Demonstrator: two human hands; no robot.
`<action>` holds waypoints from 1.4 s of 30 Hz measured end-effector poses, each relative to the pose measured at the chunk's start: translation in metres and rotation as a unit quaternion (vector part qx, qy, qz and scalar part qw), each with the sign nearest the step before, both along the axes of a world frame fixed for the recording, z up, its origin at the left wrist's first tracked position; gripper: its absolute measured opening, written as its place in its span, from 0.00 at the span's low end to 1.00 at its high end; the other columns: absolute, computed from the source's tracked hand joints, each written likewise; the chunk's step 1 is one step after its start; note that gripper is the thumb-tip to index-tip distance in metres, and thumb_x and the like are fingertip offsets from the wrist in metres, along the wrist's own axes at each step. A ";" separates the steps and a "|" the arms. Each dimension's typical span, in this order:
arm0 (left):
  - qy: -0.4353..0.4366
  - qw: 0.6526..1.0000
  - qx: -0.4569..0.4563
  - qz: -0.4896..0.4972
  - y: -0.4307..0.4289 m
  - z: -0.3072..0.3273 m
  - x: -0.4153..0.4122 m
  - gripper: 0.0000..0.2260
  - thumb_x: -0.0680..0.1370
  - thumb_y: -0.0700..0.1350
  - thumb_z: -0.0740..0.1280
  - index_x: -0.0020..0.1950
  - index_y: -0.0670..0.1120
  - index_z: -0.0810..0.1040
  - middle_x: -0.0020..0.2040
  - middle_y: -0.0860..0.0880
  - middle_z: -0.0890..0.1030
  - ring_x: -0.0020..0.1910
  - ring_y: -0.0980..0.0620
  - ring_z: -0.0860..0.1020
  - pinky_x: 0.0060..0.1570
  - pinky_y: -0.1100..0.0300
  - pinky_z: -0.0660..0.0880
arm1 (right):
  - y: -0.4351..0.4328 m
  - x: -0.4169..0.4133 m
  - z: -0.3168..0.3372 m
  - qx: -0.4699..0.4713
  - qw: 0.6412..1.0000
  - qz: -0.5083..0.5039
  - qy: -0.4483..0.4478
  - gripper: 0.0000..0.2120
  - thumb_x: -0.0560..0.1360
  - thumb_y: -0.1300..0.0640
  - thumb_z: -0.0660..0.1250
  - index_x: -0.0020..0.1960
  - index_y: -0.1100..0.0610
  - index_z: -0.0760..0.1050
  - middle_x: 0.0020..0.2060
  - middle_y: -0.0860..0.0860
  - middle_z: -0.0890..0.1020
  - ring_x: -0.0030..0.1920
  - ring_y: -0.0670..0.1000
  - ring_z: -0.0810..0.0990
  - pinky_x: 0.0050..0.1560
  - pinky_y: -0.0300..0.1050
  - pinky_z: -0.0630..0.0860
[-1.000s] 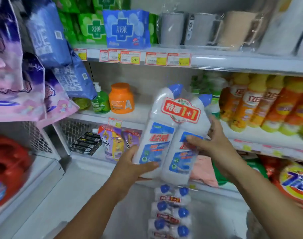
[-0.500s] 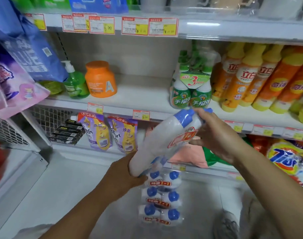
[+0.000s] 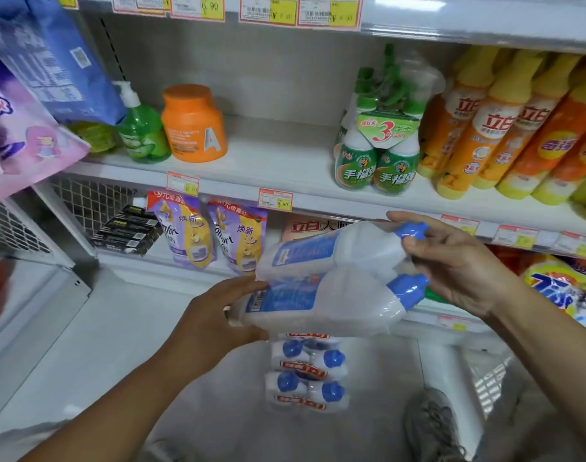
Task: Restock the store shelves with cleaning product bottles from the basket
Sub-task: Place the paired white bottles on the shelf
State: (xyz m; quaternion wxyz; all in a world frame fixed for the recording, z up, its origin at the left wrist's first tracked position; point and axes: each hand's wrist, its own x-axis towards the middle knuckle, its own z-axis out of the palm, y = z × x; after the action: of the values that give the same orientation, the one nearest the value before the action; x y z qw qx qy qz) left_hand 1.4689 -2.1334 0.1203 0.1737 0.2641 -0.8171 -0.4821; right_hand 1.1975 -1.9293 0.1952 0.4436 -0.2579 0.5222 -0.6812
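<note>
L hand (image 3: pixel 215 325) grips base, R hand (image 3: pixel 458 261) grips cap end of bottle twin-pack (image 3: pixel 324 278), held sideways below shelf (image 3: pixel 285 168).

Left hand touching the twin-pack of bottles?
Touching. Head view: the left hand grips the twin-pack at its base, thumb above, fingers below.

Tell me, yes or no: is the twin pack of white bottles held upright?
No: the twin pack lies on its side between the left hand at its base and the right hand at its blue caps.
</note>
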 end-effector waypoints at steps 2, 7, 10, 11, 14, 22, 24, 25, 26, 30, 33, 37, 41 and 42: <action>-0.003 1.000 -0.008 0.003 -0.001 -0.001 0.001 0.30 0.62 0.41 0.83 0.58 0.62 0.78 0.63 0.62 0.76 0.61 0.64 0.75 0.55 0.70 0.77 | 0.003 0.001 0.000 0.003 1.000 0.017 0.025 0.34 0.55 0.53 0.86 0.59 0.58 0.81 0.64 0.59 0.80 0.59 0.59 0.80 0.55 0.52 0.80; -0.015 1.000 -0.022 -0.003 -0.001 -0.002 0.002 0.31 0.62 0.42 0.82 0.58 0.64 0.76 0.65 0.60 0.76 0.63 0.58 0.75 0.55 0.71 0.75 | 0.005 0.004 -0.001 0.006 0.999 0.031 0.040 0.30 0.56 0.52 0.85 0.57 0.55 0.83 0.64 0.57 0.79 0.58 0.57 0.80 0.52 0.49 0.81; -0.012 1.000 -0.015 -0.006 -0.001 -0.001 0.004 0.31 0.62 0.42 0.83 0.60 0.62 0.77 0.64 0.60 0.77 0.61 0.63 0.75 0.56 0.69 0.76 | 0.005 0.003 -0.003 0.010 0.999 0.024 0.044 0.33 0.55 0.50 0.86 0.58 0.57 0.82 0.65 0.57 0.79 0.60 0.58 0.80 0.59 0.53 0.78; -0.010 1.000 -0.012 -0.006 -0.001 -0.001 0.004 0.31 0.63 0.41 0.82 0.60 0.62 0.77 0.64 0.61 0.77 0.60 0.65 0.75 0.57 0.68 0.77 | 0.004 0.003 -0.004 0.010 0.999 0.013 0.038 0.36 0.55 0.50 0.86 0.60 0.59 0.81 0.64 0.58 0.80 0.60 0.58 0.80 0.61 0.54 0.77; -0.023 1.000 0.008 -0.011 0.003 0.003 0.002 0.33 0.64 0.44 0.82 0.63 0.63 0.74 0.63 0.65 0.73 0.61 0.63 0.74 0.57 0.65 0.77 | -0.001 0.008 -0.007 0.015 0.999 -0.036 0.026 0.43 0.52 0.49 0.86 0.63 0.63 0.77 0.60 0.58 0.82 0.56 0.56 0.82 0.58 0.51 0.79; -0.021 0.995 0.093 0.026 0.009 0.007 -0.008 0.29 0.64 0.48 0.82 0.62 0.58 0.77 0.59 0.59 0.80 0.56 0.51 0.80 0.52 0.59 0.80 | -0.021 0.024 0.014 0.060 0.975 -0.127 0.170 0.17 0.70 0.43 0.70 0.56 0.48 0.81 0.49 0.49 0.86 0.48 0.50 0.85 0.51 0.48 0.81; -0.007 0.982 0.184 0.037 0.005 0.013 -0.009 0.30 0.61 0.54 0.82 0.62 0.58 0.79 0.57 0.58 0.83 0.54 0.50 0.82 0.51 0.56 0.80 | -0.022 0.018 0.020 0.048 0.977 -0.084 0.189 0.27 0.64 0.34 0.75 0.60 0.40 0.79 0.58 0.49 0.84 0.58 0.53 0.82 0.61 0.52 0.76; 0.007 0.972 0.232 0.037 0.004 0.016 -0.009 0.29 0.61 0.56 0.81 0.61 0.58 0.80 0.56 0.56 0.84 0.54 0.50 0.82 0.52 0.53 0.81 | -0.022 0.016 0.021 0.035 0.982 -0.052 0.177 0.33 0.61 0.35 0.78 0.64 0.40 0.77 0.61 0.50 0.82 0.61 0.54 0.81 0.62 0.53 0.75; 0.020 0.959 0.279 0.035 0.004 0.018 -0.010 0.27 0.62 0.55 0.80 0.60 0.57 0.81 0.56 0.54 0.84 0.55 0.49 0.83 0.55 0.48 0.80 | -0.024 0.014 0.021 0.022 0.987 -0.023 0.157 0.40 0.59 0.39 0.81 0.69 0.42 0.73 0.63 0.52 0.80 0.63 0.55 0.80 0.63 0.54 0.76; 0.043 0.923 0.381 0.030 0.008 0.023 -0.009 0.21 0.67 0.49 0.71 0.60 0.52 0.80 0.55 0.49 0.85 0.56 0.47 0.83 0.53 0.48 0.80 | -0.034 0.019 0.011 0.022 0.992 0.035 0.117 0.51 0.55 0.49 0.85 0.73 0.55 0.68 0.64 0.53 0.80 0.65 0.54 0.79 0.63 0.50 0.77; 0.045 0.919 0.391 0.021 0.007 0.024 -0.007 0.20 0.70 0.49 0.69 0.62 0.52 0.79 0.56 0.49 0.84 0.56 0.48 0.83 0.53 0.48 0.81 | -0.040 0.030 0.000 0.058 0.994 0.046 0.086 0.46 0.57 0.59 0.84 0.71 0.51 0.68 0.60 0.54 0.82 0.61 0.57 0.81 0.57 0.52 0.81; 0.026 0.928 0.371 0.031 0.005 0.025 -0.006 0.19 0.73 0.52 0.68 0.64 0.55 0.77 0.57 0.50 0.84 0.57 0.49 0.82 0.55 0.46 0.80 | -0.047 0.045 -0.008 0.103 0.987 -0.006 0.127 0.42 0.60 0.62 0.80 0.69 0.46 0.67 0.54 0.54 0.85 0.53 0.58 0.85 0.53 0.62 0.81; 0.009 0.952 0.303 0.052 0.006 0.025 -0.009 0.17 0.74 0.48 0.73 0.62 0.58 0.75 0.54 0.55 0.84 0.53 0.52 0.83 0.47 0.52 0.83 | -0.051 0.055 -0.006 0.091 0.984 -0.047 0.143 0.35 0.66 0.62 0.77 0.68 0.49 0.68 0.49 0.51 0.87 0.47 0.55 0.87 0.41 0.51 0.84; 0.010 0.955 0.291 0.058 0.006 0.026 -0.010 0.17 0.74 0.47 0.73 0.60 0.59 0.75 0.53 0.56 0.83 0.51 0.53 0.83 0.44 0.54 0.83 | -0.052 0.056 -0.007 0.092 0.984 -0.054 0.143 0.34 0.66 0.62 0.76 0.68 0.48 0.68 0.48 0.50 0.87 0.47 0.55 0.87 0.40 0.51 0.84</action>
State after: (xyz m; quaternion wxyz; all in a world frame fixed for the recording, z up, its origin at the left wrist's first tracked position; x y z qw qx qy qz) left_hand 1.4590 -2.1277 0.1460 0.1253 0.3457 -0.6230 -0.6903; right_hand 1.2540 -1.9812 0.1885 0.3490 -0.2824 0.6537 -0.6092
